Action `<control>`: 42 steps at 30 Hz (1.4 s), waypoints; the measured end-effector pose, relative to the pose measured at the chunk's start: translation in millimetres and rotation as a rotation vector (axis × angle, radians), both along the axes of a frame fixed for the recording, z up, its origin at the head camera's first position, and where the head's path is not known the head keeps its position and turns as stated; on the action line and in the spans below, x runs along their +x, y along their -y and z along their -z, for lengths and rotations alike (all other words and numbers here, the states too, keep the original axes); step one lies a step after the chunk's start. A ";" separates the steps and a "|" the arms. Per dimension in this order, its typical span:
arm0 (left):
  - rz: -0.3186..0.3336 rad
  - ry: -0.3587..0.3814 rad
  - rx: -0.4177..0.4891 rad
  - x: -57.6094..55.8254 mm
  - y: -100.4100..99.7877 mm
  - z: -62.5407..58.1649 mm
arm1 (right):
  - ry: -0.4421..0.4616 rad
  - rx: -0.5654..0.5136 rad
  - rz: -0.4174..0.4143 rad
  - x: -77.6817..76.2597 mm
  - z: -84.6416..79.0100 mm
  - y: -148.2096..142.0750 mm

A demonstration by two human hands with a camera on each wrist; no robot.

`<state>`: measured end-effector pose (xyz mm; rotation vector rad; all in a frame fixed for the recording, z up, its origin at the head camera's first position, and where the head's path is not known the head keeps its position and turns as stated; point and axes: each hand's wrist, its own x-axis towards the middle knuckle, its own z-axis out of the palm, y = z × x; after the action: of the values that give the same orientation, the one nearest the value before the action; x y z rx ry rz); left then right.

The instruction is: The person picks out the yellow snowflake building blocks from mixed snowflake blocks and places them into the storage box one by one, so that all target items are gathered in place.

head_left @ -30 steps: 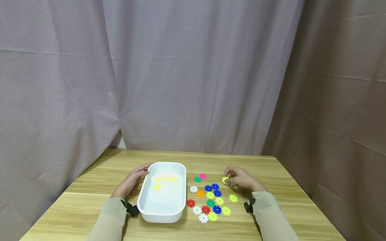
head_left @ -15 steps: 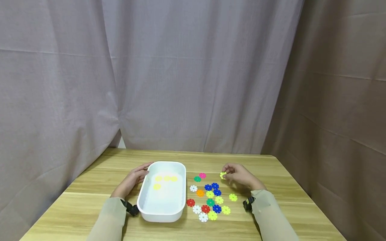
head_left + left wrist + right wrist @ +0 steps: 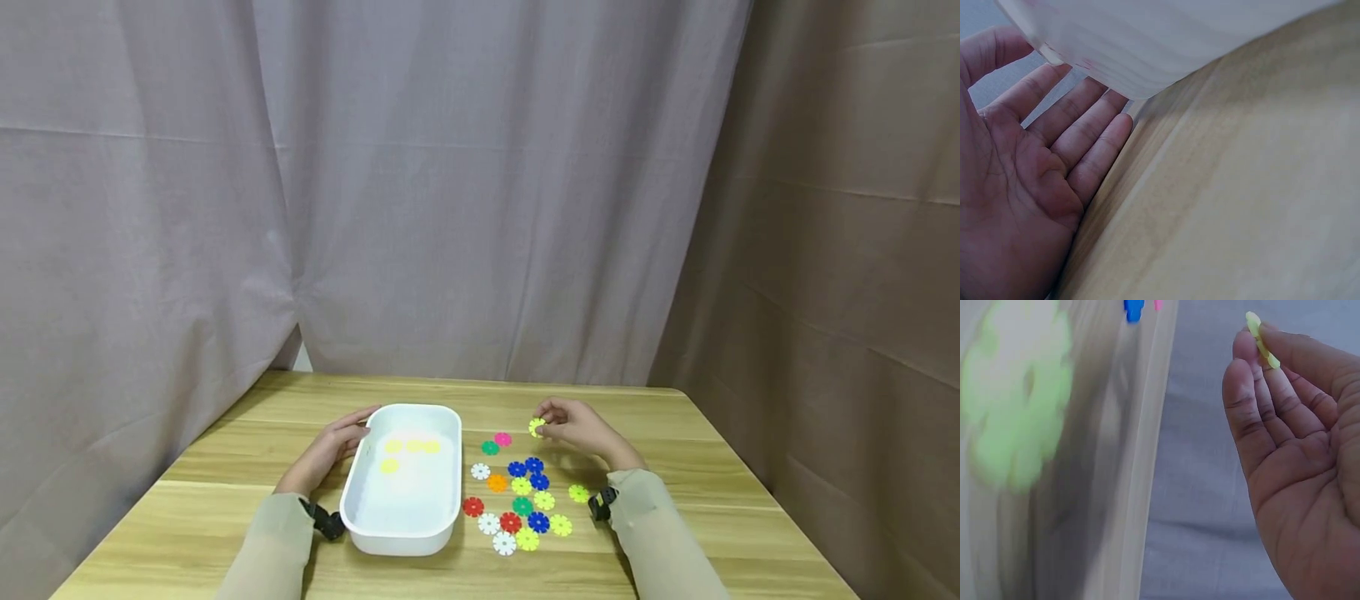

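Note:
My right hand [image 3: 581,428] pinches a yellow-green notched plastic disc [image 3: 536,427] between thumb and fingers, above the table. In the right wrist view that disc [image 3: 1262,341] is seen nearly edge-on. Fairly straight, the fingers of my left hand [image 3: 330,452] rest against the left side of a white plastic tub [image 3: 401,542]. Up close in the left wrist view, these fingers [image 3: 1082,119] touch the tub's wall [image 3: 1147,47]. Several yellow discs [image 3: 389,466] lie inside the tub, toward its far end.
Right of the tub, loose notched discs lie on the wooden table [image 3: 720,517]: several yellow-green [image 3: 527,540], several blue [image 3: 538,522], and white [image 3: 504,544], red [image 3: 511,522], green [image 3: 522,506], orange [image 3: 497,482] and pink [image 3: 503,439] ones. Grey curtains [image 3: 480,192] hang behind.
My right hand has lifted the yellow-green disc and carried it left and farther back, toward the tub. The left hand and the tub have stayed in place.

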<state>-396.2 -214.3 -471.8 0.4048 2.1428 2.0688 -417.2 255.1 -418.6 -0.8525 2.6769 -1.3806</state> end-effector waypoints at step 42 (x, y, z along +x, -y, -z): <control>-0.026 0.011 -0.023 2.1 -1.9 -1.7 | 0.022 -0.075 -0.146 -3.8 -8.0 108.7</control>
<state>-394.1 -212.3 -470.1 0.3634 2.1751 2.0532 -420.9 146.4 -410.6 -1.0100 2.5044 -1.4548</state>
